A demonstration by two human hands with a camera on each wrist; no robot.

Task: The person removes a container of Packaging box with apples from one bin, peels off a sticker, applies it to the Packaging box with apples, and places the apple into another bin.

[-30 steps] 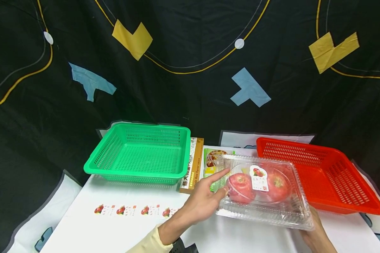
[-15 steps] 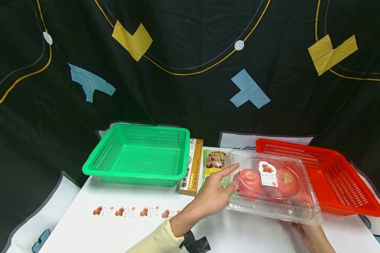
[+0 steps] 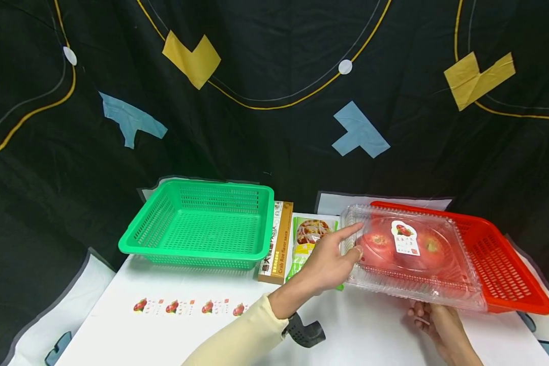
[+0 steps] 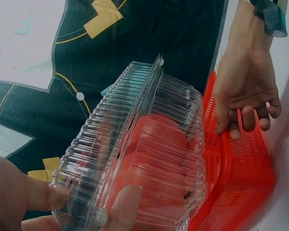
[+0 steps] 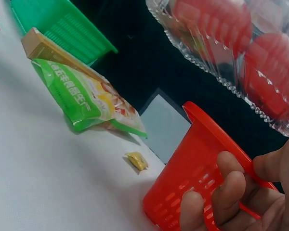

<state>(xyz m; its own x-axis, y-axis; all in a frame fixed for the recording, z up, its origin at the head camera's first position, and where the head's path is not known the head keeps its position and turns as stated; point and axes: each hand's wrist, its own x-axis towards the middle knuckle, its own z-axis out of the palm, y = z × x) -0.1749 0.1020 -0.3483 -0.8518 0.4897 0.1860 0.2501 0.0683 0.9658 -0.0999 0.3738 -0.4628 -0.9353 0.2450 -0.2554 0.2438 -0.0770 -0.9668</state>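
Note:
A clear plastic clamshell box (image 3: 421,287) of red apples (image 3: 432,246), with a white label (image 3: 404,238) on its lid, hangs tilted over the red basket (image 3: 503,259). My left hand (image 3: 331,262) grips its left edge; in the left wrist view the thumb and fingers lie on either side of the box. My right hand (image 3: 441,325) is below the box, at the basket's front. In the right wrist view this hand (image 5: 245,192) pinches the basket's rim, thumb above and fingers curled beneath. The box hides much of the basket's inside.
A green basket (image 3: 210,223) stands at the left. Beside it lie a brown-edged pasta box (image 3: 276,244) and a green food bag (image 3: 311,231). Several fruit stickers (image 3: 174,306) lie on the white table. The right wrist view shows a small yellow packet (image 5: 137,161).
My left hand has carried the clamshell box right and farther back over the red basket. My right hand has come off the box's right side and down to the basket's rim.

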